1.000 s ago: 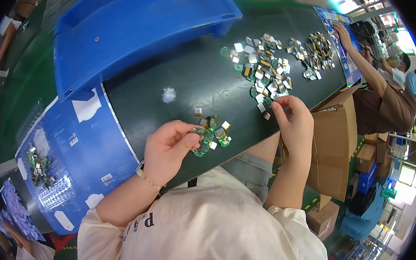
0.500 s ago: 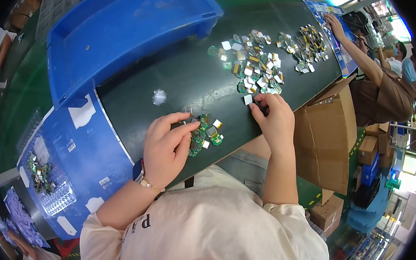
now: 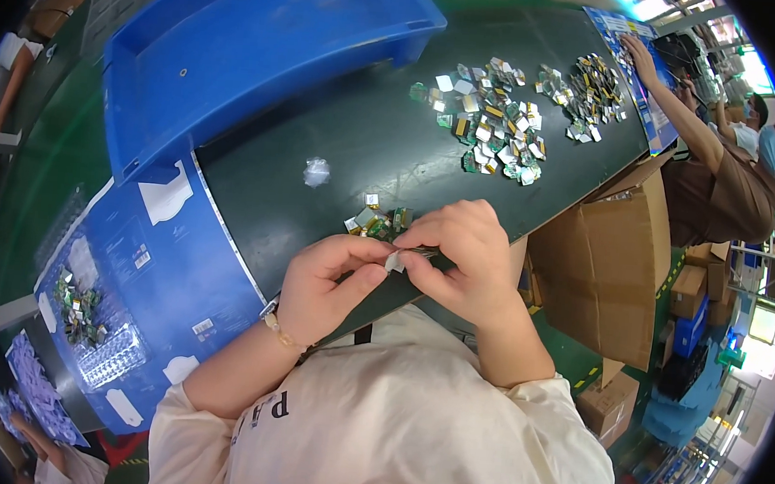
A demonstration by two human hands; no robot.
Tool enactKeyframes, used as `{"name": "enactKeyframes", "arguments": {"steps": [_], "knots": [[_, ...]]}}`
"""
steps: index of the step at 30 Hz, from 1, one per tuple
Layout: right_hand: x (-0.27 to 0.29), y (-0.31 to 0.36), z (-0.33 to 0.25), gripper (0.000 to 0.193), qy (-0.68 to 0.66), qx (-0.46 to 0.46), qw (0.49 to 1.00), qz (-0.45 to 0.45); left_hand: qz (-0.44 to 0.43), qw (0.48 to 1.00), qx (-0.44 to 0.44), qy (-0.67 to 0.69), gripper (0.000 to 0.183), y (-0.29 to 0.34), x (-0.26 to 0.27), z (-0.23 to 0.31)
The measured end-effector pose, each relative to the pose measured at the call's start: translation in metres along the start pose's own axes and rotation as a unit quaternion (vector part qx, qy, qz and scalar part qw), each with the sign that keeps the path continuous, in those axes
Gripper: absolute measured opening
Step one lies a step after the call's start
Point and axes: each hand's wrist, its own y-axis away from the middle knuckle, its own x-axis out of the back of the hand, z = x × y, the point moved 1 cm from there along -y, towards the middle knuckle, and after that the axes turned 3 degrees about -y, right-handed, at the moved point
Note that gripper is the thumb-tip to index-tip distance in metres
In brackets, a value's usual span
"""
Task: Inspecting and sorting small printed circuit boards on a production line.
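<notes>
Close to the table's near edge, my left hand (image 3: 330, 278) and my right hand (image 3: 466, 253) meet, thumbs and forefingers pinched on one small circuit board (image 3: 395, 262). Its whitish face shows between the fingertips; the rest is covered by my fingers. Just beyond them lies a small group of green circuit boards (image 3: 373, 221), partly hidden by my hands. Farther right is a large loose pile of similar boards (image 3: 497, 123) with white and yellow pads. A second, denser pile (image 3: 590, 92) lies beyond it.
A big blue bin (image 3: 273, 83) stands at the far left. A clear crumpled piece (image 3: 316, 172) lies mid-table. Blue printed cardboard (image 3: 177, 253) covers the left side, with boards in a clear tray (image 3: 114, 362). An open carton (image 3: 600, 259) adjoins the right edge; a co-worker's arm (image 3: 680, 110) reaches in beyond.
My right hand has come left and nearer from the large pile's edge. My left hand has drawn off the small group, and both now pinch one piece together.
</notes>
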Motion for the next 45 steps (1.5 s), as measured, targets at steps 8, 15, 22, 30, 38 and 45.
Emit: {"name": "enactKeyframes", "arguments": {"steps": [8,15,22,30,38,45], "knots": [[-0.009,0.002,0.001,0.018,-0.032,-0.010,0.999,0.000,-0.048,0.989,0.054,0.133,0.010,-0.006,0.002,0.005],[-0.008,-0.002,-0.001,0.024,-0.032,0.009,0.999,0.027,0.000,0.987,0.069,0.148,0.014,-0.012,0.007,0.003],[-0.015,0.005,0.002,0.028,0.059,0.030,0.998,0.021,0.022,0.993,0.079,0.087,0.015,-0.009,0.006,0.000],[-0.023,0.007,0.000,0.027,0.102,0.059,0.991,0.070,0.054,0.982,0.107,0.143,0.016,-0.010,0.004,-0.002],[-0.032,-0.001,0.002,0.021,0.040,0.051,0.994,0.083,0.075,0.967,0.130,0.206,0.018,-0.009,0.008,-0.002],[-0.004,-0.037,-0.005,0.014,-0.091,0.027,0.986,0.137,0.107,0.957,0.109,0.248,0.022,-0.011,0.016,-0.004]]}}
